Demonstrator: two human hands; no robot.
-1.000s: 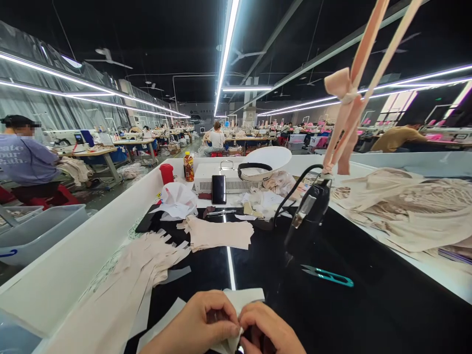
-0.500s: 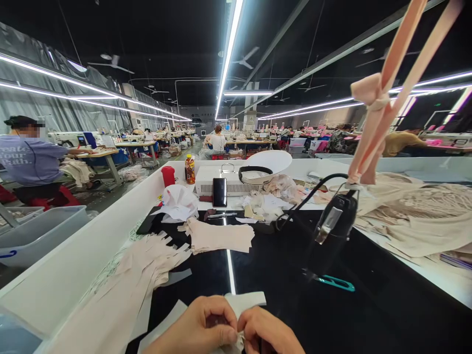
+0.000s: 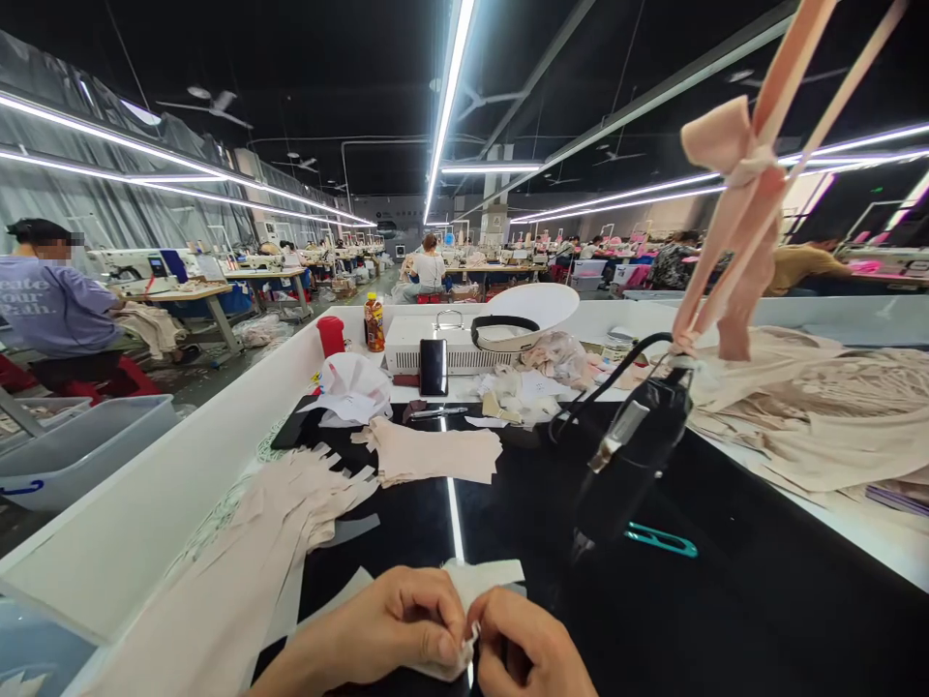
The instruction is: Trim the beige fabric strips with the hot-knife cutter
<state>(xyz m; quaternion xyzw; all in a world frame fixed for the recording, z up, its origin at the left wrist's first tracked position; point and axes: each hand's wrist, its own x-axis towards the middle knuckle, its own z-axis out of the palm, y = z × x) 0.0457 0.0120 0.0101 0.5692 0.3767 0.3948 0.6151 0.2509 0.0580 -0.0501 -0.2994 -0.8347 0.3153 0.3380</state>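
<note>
At the near edge of the black tabletop (image 3: 537, 503), my left hand (image 3: 403, 620) and my right hand (image 3: 533, 639) meet. Both pinch a small piece of pale cream fabric (image 3: 486, 578), whose flat end sticks out beyond the fingers. A crumpled edge of it shows between the fingertips. Under my left forearm lies a pale strip (image 3: 341, 595). To the right, a black hand-held cutter (image 3: 631, 455) hangs from knotted pink fabric strips (image 3: 740, 194), tilted over the table. Teal thread snips (image 3: 662, 540) lie just past it.
Beige cut pieces (image 3: 435, 453) lie ahead, with a longer stack (image 3: 239, 542) at left. Behind stand a phone (image 3: 434, 368), a white box (image 3: 406, 339), a bottle (image 3: 374, 322) and a red cup (image 3: 331, 336). Beige fabric (image 3: 813, 407) is heaped at right. A seated person (image 3: 62, 300) works far left.
The hanging cutter has swung to the left and its strips have shifted. My hands stay together on the fabric, the left wrist slightly turned. The view has tilted a little.
</note>
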